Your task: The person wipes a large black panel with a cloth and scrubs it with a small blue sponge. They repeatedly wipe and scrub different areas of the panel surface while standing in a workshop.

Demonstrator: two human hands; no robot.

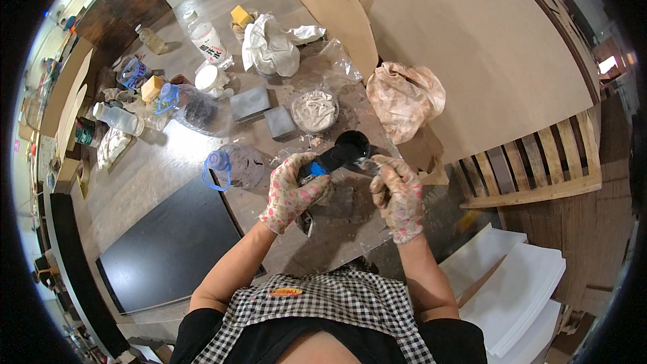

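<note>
I judged the work underway, unfinished: the left hand (291,189) gripped a black-and-blue piece (331,159); the right hand (399,195) pinched something greyish (366,164), unclear.

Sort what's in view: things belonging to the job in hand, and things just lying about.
In use:
black round-mouthed piece with a blue part, in the floral-gloved left hand
small greyish item, unclear what, in the stained floral-gloved right hand

Apparently just lying about:
flat black rectangular panel
overlapping flat white sheets
slatted wooden frame
small yellow block
</note>
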